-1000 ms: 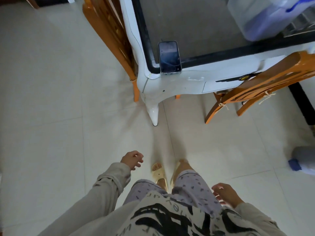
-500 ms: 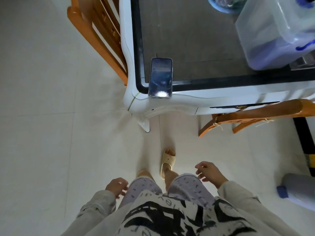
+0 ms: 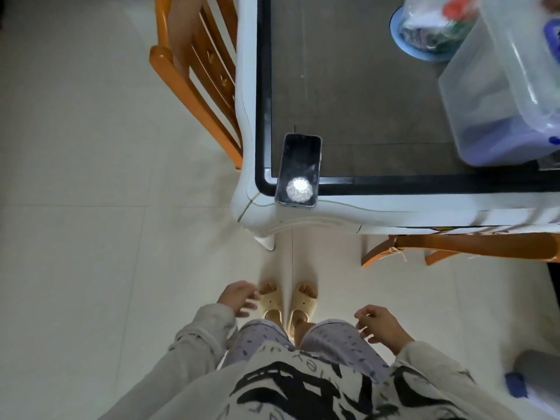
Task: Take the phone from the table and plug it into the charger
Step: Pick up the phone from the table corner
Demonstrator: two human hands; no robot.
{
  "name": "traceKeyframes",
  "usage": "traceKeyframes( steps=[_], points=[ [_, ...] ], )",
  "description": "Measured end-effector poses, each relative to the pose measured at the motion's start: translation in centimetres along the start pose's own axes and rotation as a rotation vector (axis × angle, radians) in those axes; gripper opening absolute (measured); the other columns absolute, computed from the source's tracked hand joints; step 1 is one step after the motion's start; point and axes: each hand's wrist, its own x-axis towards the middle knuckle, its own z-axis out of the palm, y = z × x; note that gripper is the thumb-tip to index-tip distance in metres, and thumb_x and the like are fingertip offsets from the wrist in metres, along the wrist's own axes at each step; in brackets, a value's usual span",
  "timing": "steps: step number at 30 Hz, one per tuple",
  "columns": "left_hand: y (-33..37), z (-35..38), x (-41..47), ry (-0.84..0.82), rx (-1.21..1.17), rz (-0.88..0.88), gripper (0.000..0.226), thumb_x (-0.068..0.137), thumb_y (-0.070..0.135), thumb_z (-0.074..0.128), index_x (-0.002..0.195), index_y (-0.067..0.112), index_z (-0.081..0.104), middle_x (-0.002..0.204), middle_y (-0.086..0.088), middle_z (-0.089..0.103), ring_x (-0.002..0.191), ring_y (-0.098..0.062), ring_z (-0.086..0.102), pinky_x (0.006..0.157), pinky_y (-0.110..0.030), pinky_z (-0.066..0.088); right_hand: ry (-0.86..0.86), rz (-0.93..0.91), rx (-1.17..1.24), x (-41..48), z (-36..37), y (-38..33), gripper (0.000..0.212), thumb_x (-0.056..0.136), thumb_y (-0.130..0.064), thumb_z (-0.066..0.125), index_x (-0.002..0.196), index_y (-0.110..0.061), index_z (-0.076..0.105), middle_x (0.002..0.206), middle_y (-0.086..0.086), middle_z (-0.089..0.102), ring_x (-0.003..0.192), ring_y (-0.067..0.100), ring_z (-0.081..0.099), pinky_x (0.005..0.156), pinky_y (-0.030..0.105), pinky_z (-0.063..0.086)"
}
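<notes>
A dark phone (image 3: pixel 298 169) lies face up at the near left corner of the table (image 3: pixel 394 207), its screen reflecting a bright lamp. The table has a white frame and a dark glass top. My left hand (image 3: pixel 238 298) hangs low beside my left leg, fingers apart, holding nothing. My right hand (image 3: pixel 380 327) hangs by my right leg, fingers loosely spread and empty. Both hands are well below and in front of the phone. No charger is in view.
An orange wooden chair (image 3: pixel 194 74) stands at the table's left side, and another orange chair (image 3: pixel 472 245) is tucked under the near edge. Clear plastic containers (image 3: pixel 500 95) and a bagged blue bowl (image 3: pixel 424 28) sit on the table. A blue-capped bottle (image 3: pixel 533 380) lies on the tiled floor at right.
I have stepped closer to the table, so the phone now sits lower and larger in view. My feet have come together and both hands have swung slightly forward.
</notes>
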Motion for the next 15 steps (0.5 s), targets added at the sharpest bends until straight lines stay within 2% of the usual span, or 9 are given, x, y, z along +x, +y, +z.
traceKeyframes(
  steps=[3,6,8,10,12,13,15],
  points=[
    [5.5,1.0,-0.4,0.005,-0.247,0.139,0.015,0.091,0.013,0.044,0.081,0.01,0.055,0.071,-0.006,0.057,0.059,-0.018,0.053,0.05,-0.022,0.044,-0.016,-0.001,-0.055,-0.2,0.4,0.1,0.018,0.089,-0.003,0.045,0.076,-0.008,0.056,0.062,0.005,0.057,0.051,0.017,0.05,0.047,0.022,0.039],
    [9.8,2.4,-0.8,-0.071,-0.47,0.207,0.026,0.094,0.023,0.041,0.08,0.008,0.057,0.075,-0.009,0.06,0.067,-0.019,0.059,0.062,-0.026,0.048,-0.017,0.003,-0.092,-0.3,0.4,0.3,0.018,0.089,-0.005,0.045,0.075,-0.009,0.056,0.063,0.005,0.058,0.054,0.017,0.051,0.049,0.022,0.04],
    [11.7,3.3,-0.9,-0.162,-0.636,0.179,0.031,0.092,0.032,0.046,0.08,0.006,0.058,0.082,-0.014,0.064,0.077,-0.024,0.063,0.07,-0.031,0.053,-0.007,0.013,-0.071,-0.2,0.1,0.4,0.017,0.088,-0.004,0.046,0.076,-0.007,0.057,0.063,0.006,0.058,0.054,0.018,0.051,0.049,0.024,0.04],
    [12.9,4.2,-0.8,-0.2,-0.785,0.12,0.039,0.088,0.037,0.053,0.094,-0.001,0.055,0.098,-0.02,0.064,0.096,-0.032,0.064,0.082,-0.036,0.052,-0.004,0.025,-0.056,-0.2,-0.4,0.6,0.015,0.089,-0.005,0.047,0.078,-0.006,0.057,0.064,0.006,0.058,0.053,0.017,0.051,0.049,0.024,0.04],
    [13.5,4.9,-0.5,-0.164,-0.89,0.09,0.054,0.086,0.038,0.056,0.122,-0.001,0.047,0.124,-0.025,0.056,0.119,-0.036,0.055,0.096,-0.04,0.047,-0.003,0.033,-0.055,-0.3,-0.9,0.8,0.014,0.089,-0.006,0.047,0.079,-0.006,0.057,0.063,0.006,0.058,0.052,0.017,0.051,0.049,0.024,0.039],
    [13.9,5.2,-0.3,-0.129,-0.926,0.085,0.059,0.085,0.037,0.058,0.129,0.0,0.043,0.133,-0.025,0.052,0.124,-0.036,0.052,0.1,-0.04,0.045,-0.004,0.036,-0.053,-0.3,-1.2,0.9,0.014,0.089,-0.007,0.047,0.08,-0.006,0.057,0.063,0.006,0.057,0.052,0.017,0.051,0.048,0.024,0.038],
    [14.7,5.5,0.0,-0.091,-0.983,0.078,0.06,0.084,0.034,0.061,0.131,0.001,0.044,0.138,-0.022,0.05,0.125,-0.034,0.052,0.1,-0.039,0.045,-0.004,0.047,-0.048,-0.3,-1.7,1.3,0.014,0.09,-0.006,0.047,0.08,-0.006,0.057,0.062,0.006,0.057,0.051,0.017,0.051,0.048,0.024,0.037]
  ],
)
